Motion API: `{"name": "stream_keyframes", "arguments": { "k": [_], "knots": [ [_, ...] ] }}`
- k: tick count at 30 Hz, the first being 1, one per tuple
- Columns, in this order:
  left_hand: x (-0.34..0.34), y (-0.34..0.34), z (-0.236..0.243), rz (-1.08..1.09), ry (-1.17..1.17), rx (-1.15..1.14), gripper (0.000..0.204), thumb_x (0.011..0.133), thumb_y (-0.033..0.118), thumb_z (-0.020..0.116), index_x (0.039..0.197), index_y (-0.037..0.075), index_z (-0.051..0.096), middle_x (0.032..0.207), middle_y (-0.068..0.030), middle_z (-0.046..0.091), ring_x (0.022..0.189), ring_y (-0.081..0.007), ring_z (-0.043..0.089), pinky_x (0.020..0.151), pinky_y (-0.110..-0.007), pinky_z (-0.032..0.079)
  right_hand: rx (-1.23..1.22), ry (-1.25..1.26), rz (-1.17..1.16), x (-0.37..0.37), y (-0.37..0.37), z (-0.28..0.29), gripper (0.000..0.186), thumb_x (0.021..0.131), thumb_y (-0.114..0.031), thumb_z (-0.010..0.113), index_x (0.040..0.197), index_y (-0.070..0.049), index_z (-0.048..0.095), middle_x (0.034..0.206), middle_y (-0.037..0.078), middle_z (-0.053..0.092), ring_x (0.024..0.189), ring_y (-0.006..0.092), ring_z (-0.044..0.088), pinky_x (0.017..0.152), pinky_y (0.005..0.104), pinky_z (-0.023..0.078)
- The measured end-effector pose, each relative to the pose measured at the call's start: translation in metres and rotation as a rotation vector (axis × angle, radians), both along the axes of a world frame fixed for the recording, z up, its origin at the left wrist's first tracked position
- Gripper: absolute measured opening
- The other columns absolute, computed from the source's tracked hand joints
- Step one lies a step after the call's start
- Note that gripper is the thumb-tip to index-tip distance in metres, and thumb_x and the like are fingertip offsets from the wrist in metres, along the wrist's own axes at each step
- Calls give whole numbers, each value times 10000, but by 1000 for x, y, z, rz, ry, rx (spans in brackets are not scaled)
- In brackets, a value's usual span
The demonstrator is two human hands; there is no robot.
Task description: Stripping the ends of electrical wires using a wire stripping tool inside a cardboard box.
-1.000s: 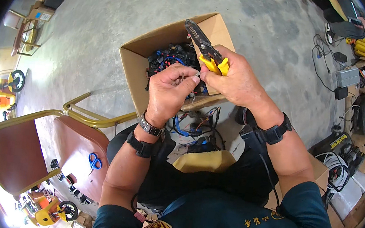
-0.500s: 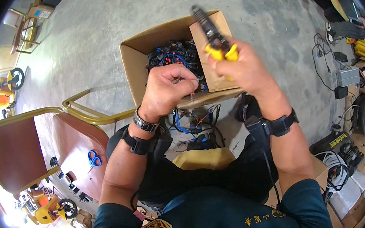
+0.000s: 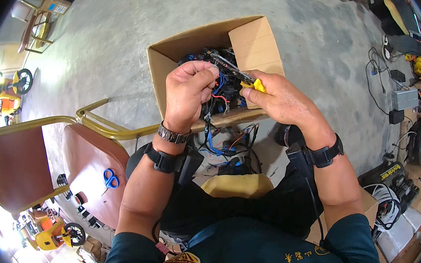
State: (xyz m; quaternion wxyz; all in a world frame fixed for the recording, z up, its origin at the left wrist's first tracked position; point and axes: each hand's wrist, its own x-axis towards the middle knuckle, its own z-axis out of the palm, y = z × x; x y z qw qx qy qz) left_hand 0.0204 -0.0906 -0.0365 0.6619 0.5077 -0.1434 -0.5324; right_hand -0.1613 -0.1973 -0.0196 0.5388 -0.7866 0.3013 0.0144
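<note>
Over an open cardboard box (image 3: 261, 39) standing on the concrete floor (image 3: 129, 25), with its far flap raised and its inside crammed with tangled black, blue and red wires (image 3: 222, 89). Left hand (image 3: 188, 90) clenched, fingertips pinching something thin at the box's middle, too small to identify. Right hand (image 3: 280, 99) gripping yellow-handled wire strippers (image 3: 237, 75), dark metal jaws pointing left toward the left hand, handles hidden in the palm. Black bands on both wrists. Blue-handled scissors (image 3: 109, 177) lying on the seat of a brown chair (image 3: 84, 159), well apart, lower left.
</note>
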Motion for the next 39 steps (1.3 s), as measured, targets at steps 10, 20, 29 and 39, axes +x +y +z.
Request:
{"name": "stream_keyframes", "arguments": {
  "k": [10, 20, 29, 39],
  "knots": [
    [-1, 0, 0, -2, -20, 31, 61, 841, -8, 641, 898, -30, 636, 689, -42, 596, 497, -54, 438, 429, -192, 306, 28, -27, 0, 2, 2, 0, 418, 940, -147, 542, 1325, -7, 464, 1071, 137, 629, 1015, 234, 596, 887, 332, 453],
    [4, 1, -1, 24, 39, 0, 102, 815, -62, 619, 912, -33, 626, 751, -70, 622, 513, -64, 466, 438, -200, 322, 378, -214, -233, 7, -2, -2, 225, 918, -156, 588, 1090, -11, 575, 889, 56, 632, 786, 136, 591, 737, 273, 483],
    [5, 0, -9, -54, 74, -174, 260, 772, -124, 569, 1019, -56, 608, 813, -75, 611, 620, -100, 503, 523, -216, 370, 603, -270, -298, 5, -3, 5, 282, 863, -42, 520, 1140, 5, 546, 990, 133, 661, 832, 180, 653, 753, 307, 530],
    [1, -3, -7, -11, 88, -179, 295, 848, -55, 580, 1142, -49, 594, 943, -107, 640, 698, -144, 560, 634, -255, 448, 581, -222, -211, 0, -6, 10, 348, 838, -7, 522, 1185, 12, 540, 997, 136, 663, 853, 184, 659, 769, 322, 539]
  ]
}}
